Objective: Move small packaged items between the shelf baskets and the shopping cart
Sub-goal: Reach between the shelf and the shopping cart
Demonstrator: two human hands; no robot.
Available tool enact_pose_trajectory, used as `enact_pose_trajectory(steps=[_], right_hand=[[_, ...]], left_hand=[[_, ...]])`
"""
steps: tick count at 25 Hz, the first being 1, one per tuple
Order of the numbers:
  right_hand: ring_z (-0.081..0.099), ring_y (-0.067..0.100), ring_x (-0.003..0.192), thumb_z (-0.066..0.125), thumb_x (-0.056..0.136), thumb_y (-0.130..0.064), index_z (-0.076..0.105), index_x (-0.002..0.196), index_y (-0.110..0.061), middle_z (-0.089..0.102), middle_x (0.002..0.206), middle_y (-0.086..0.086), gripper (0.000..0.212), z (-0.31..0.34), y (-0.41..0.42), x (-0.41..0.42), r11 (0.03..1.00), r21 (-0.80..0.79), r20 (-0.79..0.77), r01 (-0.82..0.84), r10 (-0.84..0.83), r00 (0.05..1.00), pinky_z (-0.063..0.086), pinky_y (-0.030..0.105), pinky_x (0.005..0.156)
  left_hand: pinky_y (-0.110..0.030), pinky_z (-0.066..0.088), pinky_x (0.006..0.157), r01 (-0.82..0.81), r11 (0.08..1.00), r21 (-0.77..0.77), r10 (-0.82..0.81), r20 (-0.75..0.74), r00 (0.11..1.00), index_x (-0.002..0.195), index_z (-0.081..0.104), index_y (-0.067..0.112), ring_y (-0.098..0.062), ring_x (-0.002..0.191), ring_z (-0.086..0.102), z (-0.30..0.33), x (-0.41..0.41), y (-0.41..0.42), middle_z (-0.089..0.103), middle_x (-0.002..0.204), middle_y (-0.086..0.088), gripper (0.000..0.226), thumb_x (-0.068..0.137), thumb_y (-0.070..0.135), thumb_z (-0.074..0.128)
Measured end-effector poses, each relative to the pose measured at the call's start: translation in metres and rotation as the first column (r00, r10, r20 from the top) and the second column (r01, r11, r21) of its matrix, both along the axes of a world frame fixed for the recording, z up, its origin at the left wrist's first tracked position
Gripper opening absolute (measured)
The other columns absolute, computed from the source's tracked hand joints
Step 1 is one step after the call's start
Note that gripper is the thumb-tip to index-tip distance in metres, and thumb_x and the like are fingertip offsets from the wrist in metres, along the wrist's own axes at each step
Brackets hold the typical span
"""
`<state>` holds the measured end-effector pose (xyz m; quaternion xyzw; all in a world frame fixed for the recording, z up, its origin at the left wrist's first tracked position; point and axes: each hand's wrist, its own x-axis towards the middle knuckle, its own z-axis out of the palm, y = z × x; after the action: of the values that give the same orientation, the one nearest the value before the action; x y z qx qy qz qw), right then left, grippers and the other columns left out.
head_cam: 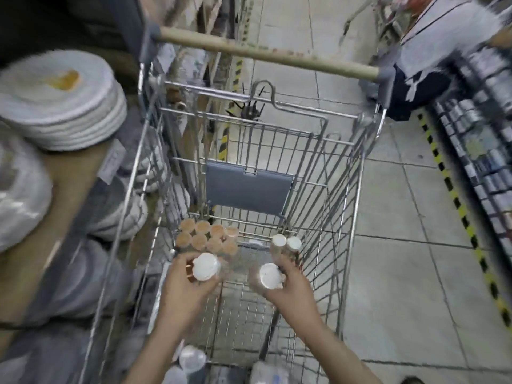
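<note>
Over the wire cart, both hands, left and right, each around a white-capped bottle.

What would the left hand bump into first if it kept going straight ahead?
Probably the cluster of orange-capped bottles standing in the cart, just beyond the left hand and its white-capped bottle. Depth is blurry, so that is a guess.

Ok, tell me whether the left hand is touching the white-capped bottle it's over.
Touching. The head view shows the left hand with fingers curled round the white-capped bottle, inside the shopping cart.
</note>
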<state>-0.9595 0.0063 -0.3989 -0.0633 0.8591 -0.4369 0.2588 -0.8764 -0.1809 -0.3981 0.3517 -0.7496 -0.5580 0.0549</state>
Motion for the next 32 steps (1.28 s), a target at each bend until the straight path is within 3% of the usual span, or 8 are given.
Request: enact_pose_trajectory(steps=[3,8,12,17,21,25,28,32], right_hand=[[0.058,0.008,0.1,0.083,0.068,-0.019,0.059,0.108,-0.027,0.062,0.104,-0.014,0.047,0.046,0.012,0.026,0.993,-0.11,0.059,-0.033,0.039,0.998,0.045,0.022,0.083],[0.057,0.007,0.104,0.083,0.067,-0.009,0.063,0.107,-0.026,0.063,0.107,-0.013,0.048,0.114,0.024,0.077,0.933,-0.305,0.15,-0.193,0.247,0.957,0.045,0.025,0.087],[0.061,0.008,0.103,0.083,0.064,-0.001,0.065,0.105,-0.027,0.068,0.108,-0.009,0.052,0.153,0.036,0.125,0.83,-0.413,0.099,-0.373,0.449,0.888,0.045,0.028,0.094],[0.065,0.009,0.097,0.077,0.072,0.001,0.065,0.105,-0.029,0.069,0.105,-0.008,0.047,0.189,0.047,0.208,0.612,-0.453,0.075,-0.649,0.751,0.656,0.054,0.027,0.084],[0.064,0.005,0.095,0.074,0.077,-0.001,0.066,0.107,-0.028,0.068,0.106,-0.008,0.041,0.205,0.054,0.293,0.435,-0.474,0.084,-0.765,0.888,0.453,0.055,0.027,0.083],[0.064,0.009,0.1,0.076,0.074,-0.002,0.067,0.103,-0.034,0.069,0.109,-0.005,0.044,0.208,0.066,0.398,0.272,-0.468,0.083,-0.841,0.961,0.264,0.053,0.032,0.09],[0.061,0.011,0.104,0.076,0.075,-0.002,0.065,0.101,-0.036,0.067,0.11,-0.008,0.044,0.216,0.081,0.485,0.172,-0.485,0.064,-0.857,0.985,0.161,0.051,0.033,0.093],[0.059,0.008,0.103,0.075,0.076,-0.001,0.063,0.097,-0.039,0.063,0.113,-0.012,0.045,0.225,0.102,0.589,0.063,-0.523,0.034,-0.85,0.998,0.053,0.052,0.033,0.09]], left_hand=[[-0.032,0.051,0.076,-0.089,0.996,0.002,0.089,0.013,0.996,0.098,0.052,0.035,-0.014,0.09,0.061,0.049,0.057,0.016,0.064,0.1,0.005,0.052,0.057,0.033,0.083],[-0.014,0.047,0.067,-0.378,0.926,-0.006,0.377,-0.056,0.925,0.098,0.055,0.029,-0.01,0.089,0.061,0.13,0.156,0.075,0.064,0.096,0.008,0.051,0.055,0.032,0.082],[-0.027,0.051,0.078,-0.56,0.828,-0.018,0.552,-0.151,0.82,0.099,0.059,0.029,-0.004,0.088,0.061,0.173,0.237,0.138,0.066,0.094,0.017,0.058,0.047,0.052,0.071],[-0.011,0.046,0.066,-0.828,0.559,0.033,0.801,-0.278,0.53,0.094,0.059,0.022,0.005,0.075,0.06,0.204,0.343,0.217,0.068,0.085,0.019,0.056,0.045,0.047,0.071],[-0.011,0.046,0.066,-0.942,0.326,0.083,0.903,-0.322,0.285,0.094,0.061,0.023,0.004,0.074,0.06,0.22,0.43,0.279,0.068,0.084,0.013,0.052,0.048,0.047,0.073],[-0.01,0.048,0.064,-0.983,0.092,0.16,0.953,-0.301,0.04,0.094,0.063,0.022,-0.004,0.077,0.062,0.23,0.522,0.342,0.069,0.085,0.006,0.028,0.073,0.014,0.079],[-0.014,0.05,0.061,-0.989,-0.026,0.148,0.96,-0.273,-0.066,0.095,0.062,0.023,0.001,0.072,0.063,0.241,0.596,0.382,0.07,0.081,0.011,0.051,0.051,0.039,0.081],[-0.023,0.049,0.068,-0.985,-0.121,0.124,0.952,-0.268,-0.151,0.095,0.063,0.022,0.004,0.071,0.063,0.253,0.683,0.418,0.07,0.087,0.007,0.027,0.076,0.007,0.077]])
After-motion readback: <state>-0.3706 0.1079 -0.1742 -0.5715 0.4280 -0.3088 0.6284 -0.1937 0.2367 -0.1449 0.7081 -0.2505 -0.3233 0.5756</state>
